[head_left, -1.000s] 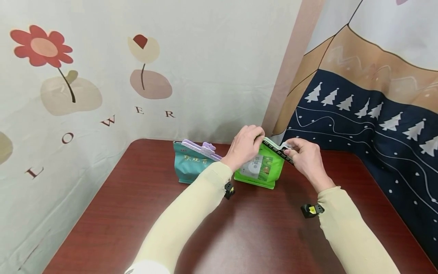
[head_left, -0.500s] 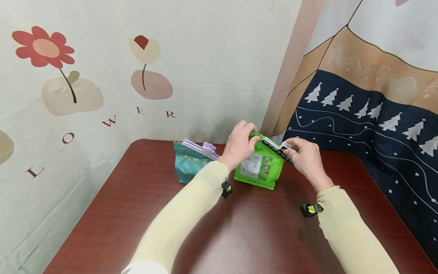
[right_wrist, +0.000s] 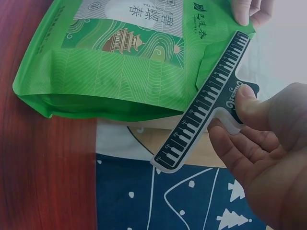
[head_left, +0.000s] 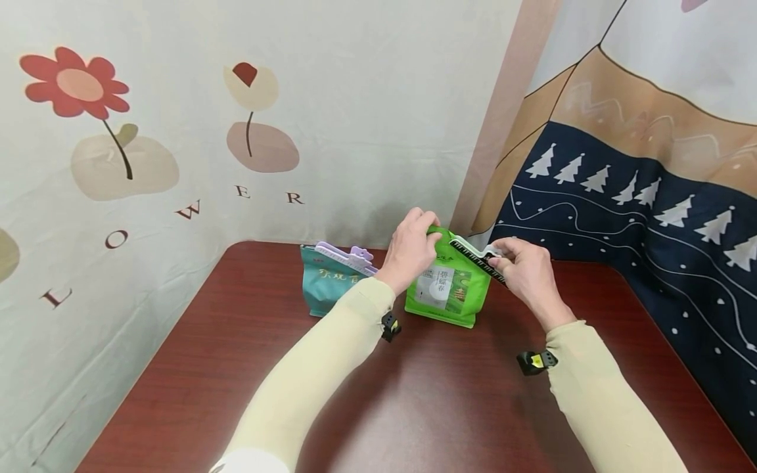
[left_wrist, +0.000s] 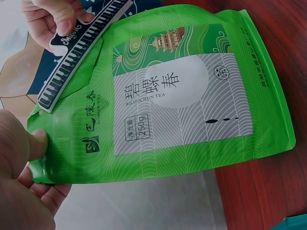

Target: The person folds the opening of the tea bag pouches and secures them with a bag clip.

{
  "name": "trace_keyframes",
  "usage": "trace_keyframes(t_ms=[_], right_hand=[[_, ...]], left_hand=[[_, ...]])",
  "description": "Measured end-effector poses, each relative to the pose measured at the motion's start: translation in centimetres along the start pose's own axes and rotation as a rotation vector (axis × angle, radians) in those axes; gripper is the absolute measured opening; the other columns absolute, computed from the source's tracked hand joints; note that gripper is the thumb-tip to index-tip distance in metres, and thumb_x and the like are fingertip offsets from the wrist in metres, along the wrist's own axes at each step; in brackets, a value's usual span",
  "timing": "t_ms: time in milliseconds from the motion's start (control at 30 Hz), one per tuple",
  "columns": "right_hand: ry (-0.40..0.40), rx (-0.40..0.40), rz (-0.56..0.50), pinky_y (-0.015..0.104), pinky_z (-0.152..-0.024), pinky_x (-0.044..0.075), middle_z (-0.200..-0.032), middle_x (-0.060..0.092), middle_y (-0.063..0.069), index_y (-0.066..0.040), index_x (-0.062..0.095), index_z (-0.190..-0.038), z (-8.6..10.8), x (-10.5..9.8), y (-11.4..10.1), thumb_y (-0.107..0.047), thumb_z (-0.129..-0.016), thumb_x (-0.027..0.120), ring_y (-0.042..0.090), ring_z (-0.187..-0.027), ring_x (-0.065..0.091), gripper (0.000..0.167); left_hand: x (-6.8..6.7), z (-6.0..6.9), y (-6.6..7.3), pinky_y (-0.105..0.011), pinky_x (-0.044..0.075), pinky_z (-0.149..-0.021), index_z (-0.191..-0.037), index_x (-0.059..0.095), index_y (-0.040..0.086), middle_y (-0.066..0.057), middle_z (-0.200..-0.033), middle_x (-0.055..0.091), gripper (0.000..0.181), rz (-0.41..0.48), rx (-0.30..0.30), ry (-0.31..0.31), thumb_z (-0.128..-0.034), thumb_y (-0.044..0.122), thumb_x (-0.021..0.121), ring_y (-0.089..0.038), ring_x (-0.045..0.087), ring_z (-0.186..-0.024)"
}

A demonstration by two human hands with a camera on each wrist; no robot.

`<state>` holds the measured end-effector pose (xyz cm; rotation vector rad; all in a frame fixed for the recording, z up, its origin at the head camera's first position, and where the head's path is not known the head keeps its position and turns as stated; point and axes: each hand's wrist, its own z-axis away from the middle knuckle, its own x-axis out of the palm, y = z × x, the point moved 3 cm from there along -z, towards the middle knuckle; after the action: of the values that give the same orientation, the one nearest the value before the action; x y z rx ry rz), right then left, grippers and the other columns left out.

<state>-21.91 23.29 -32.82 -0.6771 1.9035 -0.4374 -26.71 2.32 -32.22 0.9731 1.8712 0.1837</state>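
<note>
A green tea bag (head_left: 443, 289) stands upright on the table, its top corner pinched between thumb and fingers of my left hand (head_left: 409, 249). In the left wrist view the thumb lies on the front of the bag (left_wrist: 182, 96) and fingertips show behind its edge. My right hand (head_left: 529, 276) pinches the handle of a clip (head_left: 478, 259) with a piano-key pattern. That clip (right_wrist: 201, 105) lies slantwise over the folded right corner of the bag's top, part of its length sticking out past the bag in the right wrist view.
Left of the green bag stands a teal bag (head_left: 328, 286) with a purple clip (head_left: 347, 258) along its top, partly hidden by my left arm. The dark red table (head_left: 449, 394) meets a printed cloth (head_left: 367, 131) at the back and right.
My left hand has shifted left along the top of the green bag, off the clip's end, uncovering the bag's upper corner. The right hand and clip have barely moved.
</note>
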Motion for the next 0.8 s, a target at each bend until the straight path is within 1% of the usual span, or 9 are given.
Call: trace_keyframes(t_ms=[133,333,433,600,800], right_hand=[[0.002,-0.002,-0.001,0.043,-0.075,0.052,-0.095,0.075,0.022,0.001,0.075,-0.109,0.03,-0.01,0.03,0.003,-0.091,0.074,0.036,-0.082,0.068,0.018],[0.017,-0.021,-0.004,0.042,-0.073,0.051,-0.094,0.075,0.022,0.001,0.076,-0.107,-0.11,0.09,-0.18,0.002,-0.09,0.074,0.036,-0.08,0.069,0.017],[0.02,-0.025,-0.008,0.041,-0.072,0.051,-0.094,0.076,0.021,0.001,0.076,-0.107,-0.23,0.19,-0.37,0.002,-0.09,0.075,0.035,-0.08,0.07,0.017],[0.01,-0.005,-0.017,0.041,-0.073,0.051,-0.097,0.076,0.022,0.002,0.075,-0.11,-0.29,0.26,-0.55,0.002,-0.091,0.074,0.036,-0.082,0.069,0.019],[0.0,0.016,-0.026,0.041,-0.074,0.052,-0.1,0.075,0.023,0.003,0.074,-0.112,-0.28,0.22,-0.66,0.002,-0.091,0.073,0.036,-0.084,0.069,0.02]], left_hand=[[0.0,0.04,0.01,-0.033,0.053,-0.081,-0.11,0.068,0.009,-0.005,-0.101,0.056,0.01,0.001,0.001,-0.006,-0.0998,0.008,0.066,-0.021,0.062,-0.091],[-0.01,-0.01,-0.01,-0.032,0.054,-0.082,-0.107,0.07,0.007,-0.006,-0.099,0.059,0.009,0.01,0.008,0.021,-0.0982,0.007,0.068,-0.021,0.064,-0.092],[-0.02,0.05,0.01,-0.033,0.054,-0.083,-0.106,0.07,0.007,-0.006,-0.099,0.059,0.008,0.014,0.01,0.022,-0.0976,0.007,0.069,-0.022,0.064,-0.092],[-0.05,0.12,-0.11,-0.031,0.054,-0.083,-0.107,0.07,0.007,-0.005,-0.1,0.059,0.009,0.025,-0.002,0.013,-0.0985,0.009,0.069,-0.021,0.063,-0.092],[-0.23,0.18,-0.43,-0.033,0.054,-0.086,-0.112,0.068,0.008,-0.005,-0.105,0.062,0.016,0.033,-0.039,0.033,-0.0983,0.016,0.071,-0.02,0.063,-0.098]])
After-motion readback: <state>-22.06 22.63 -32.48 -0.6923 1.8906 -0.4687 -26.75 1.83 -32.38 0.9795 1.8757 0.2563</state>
